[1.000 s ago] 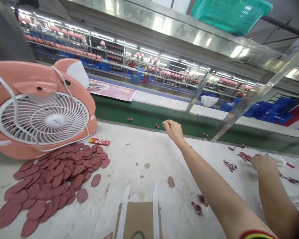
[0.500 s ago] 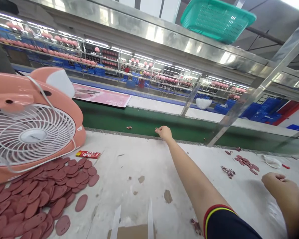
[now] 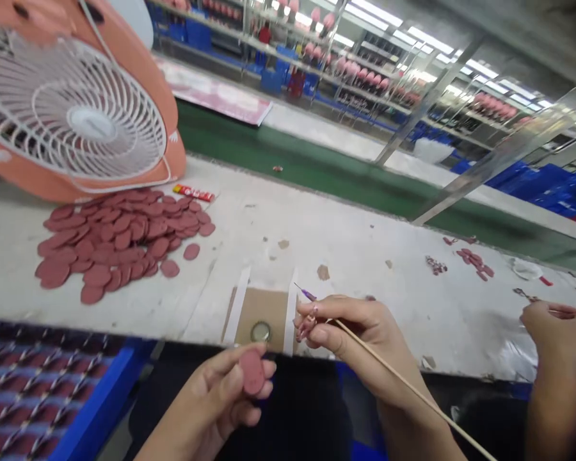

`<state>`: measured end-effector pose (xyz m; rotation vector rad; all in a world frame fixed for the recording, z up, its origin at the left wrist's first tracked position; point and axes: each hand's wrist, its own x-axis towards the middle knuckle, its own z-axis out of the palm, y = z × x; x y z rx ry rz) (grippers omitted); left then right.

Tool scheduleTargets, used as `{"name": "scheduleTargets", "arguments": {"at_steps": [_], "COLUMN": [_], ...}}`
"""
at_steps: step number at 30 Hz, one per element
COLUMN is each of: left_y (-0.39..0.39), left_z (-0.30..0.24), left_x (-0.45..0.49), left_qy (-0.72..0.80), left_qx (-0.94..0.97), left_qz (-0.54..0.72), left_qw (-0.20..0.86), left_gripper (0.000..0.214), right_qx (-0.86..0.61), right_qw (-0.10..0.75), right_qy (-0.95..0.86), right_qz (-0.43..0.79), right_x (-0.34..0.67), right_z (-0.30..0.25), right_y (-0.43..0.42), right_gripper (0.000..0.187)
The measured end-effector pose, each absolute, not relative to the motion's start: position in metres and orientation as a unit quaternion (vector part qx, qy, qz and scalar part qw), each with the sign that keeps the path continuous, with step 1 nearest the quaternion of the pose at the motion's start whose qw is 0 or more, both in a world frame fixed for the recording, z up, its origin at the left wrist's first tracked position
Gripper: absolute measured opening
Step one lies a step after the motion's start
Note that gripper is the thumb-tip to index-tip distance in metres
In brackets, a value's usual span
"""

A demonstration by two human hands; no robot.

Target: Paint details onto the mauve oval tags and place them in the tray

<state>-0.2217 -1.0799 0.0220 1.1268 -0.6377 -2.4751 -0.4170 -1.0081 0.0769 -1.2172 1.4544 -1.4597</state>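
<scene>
My left hand (image 3: 216,397) pinches a dark pink oval disc (image 3: 252,374) between thumb and fingers, just off the table's near edge. To its right, my right hand (image 3: 369,339) is closed on a thin pale stick (image 3: 413,381), which slants back to the lower right. Small shiny pinkish pieces (image 3: 307,323) show at the fingertips of that hand. A purple needle tip (image 3: 308,294) sticks out beyond them; whether it joins the stick is hidden. Behind my hands, a small round cap-like dish (image 3: 260,331) sits on a cardboard piece (image 3: 264,304) edged with white strips.
Many oval discs (image 3: 125,237) lie heaped before an orange fan (image 3: 91,121). A blue crate (image 3: 100,397) stands lower left. Beyond the table runs a green belt (image 3: 326,173) with a small piece (image 3: 277,168) on it. A co-worker's hand (image 3: 554,333) works at right.
The arm stretched out to the green belt has drawn back. Both my hands are now at the near edge with the disc and stick. The view has tilted down; the co-worker's hand stays at right.
</scene>
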Motion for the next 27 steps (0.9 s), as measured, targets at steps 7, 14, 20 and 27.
{"name": "scheduleTargets", "arguments": {"at_steps": [7,14,20,27], "left_y": [-1.067,-1.066,-1.067,-1.067], "left_z": [0.020,0.016,0.013,0.009], "left_x": [-0.219,-0.215,-0.213,-0.214], "left_qy": [-0.227,-0.216,-0.227,-0.234], "left_qx": [0.317,0.296,0.297,0.290], "left_qz": [-0.913,-0.924,-0.921,-0.922], "left_qw": [0.120,0.115,0.110,0.103], "left_gripper": [0.036,0.034,0.030,0.022], "right_qx": [-0.566,-0.581,-0.594,-0.618], "right_qw": [0.329,0.312,0.316,0.312], "right_qy": [0.581,0.607,0.604,0.603], "right_qz": [-0.484,-0.444,-0.426,-0.397], "right_x": [-0.393,-0.389,-0.390,-0.389], "right_z": [0.070,0.065,0.064,0.069], "right_y": [-0.984,-0.981,-0.984,-0.987], "right_gripper": [0.018,0.010,0.016,0.019]}}
